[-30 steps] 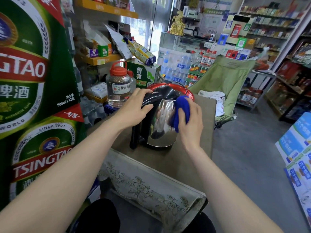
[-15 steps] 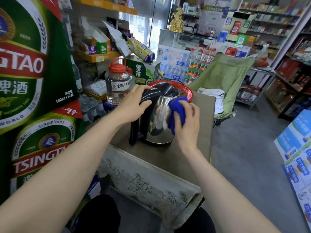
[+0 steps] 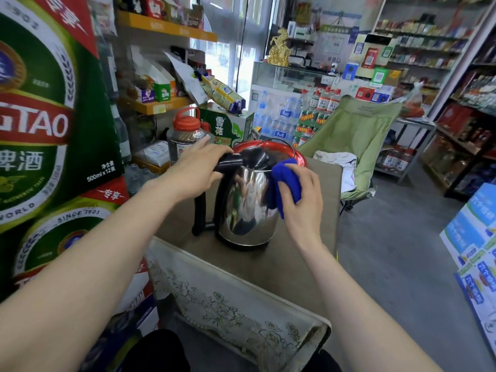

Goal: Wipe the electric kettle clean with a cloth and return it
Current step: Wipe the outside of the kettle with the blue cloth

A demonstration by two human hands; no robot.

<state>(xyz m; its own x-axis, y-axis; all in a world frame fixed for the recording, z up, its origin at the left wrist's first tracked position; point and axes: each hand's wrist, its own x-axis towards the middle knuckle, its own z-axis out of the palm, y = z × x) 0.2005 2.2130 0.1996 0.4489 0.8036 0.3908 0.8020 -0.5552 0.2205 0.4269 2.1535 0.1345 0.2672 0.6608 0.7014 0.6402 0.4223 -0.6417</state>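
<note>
Beside stacked beer cartons (image 3: 48, 124), a person's left hand (image 3: 193, 170) grips the black handle of a steel electric kettle (image 3: 247, 205) standing upright on a cloth-covered table (image 3: 241, 312), while the right hand (image 3: 303, 200) presses a folded blue cloth (image 3: 285, 183) against its right side.

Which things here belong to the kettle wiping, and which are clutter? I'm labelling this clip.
In use: shiny steel electric kettle with black handle; folded blue cloth; left hand; right hand.

Lying about: red-lidded clear plastic jar; green folding chair; green carton.
</note>
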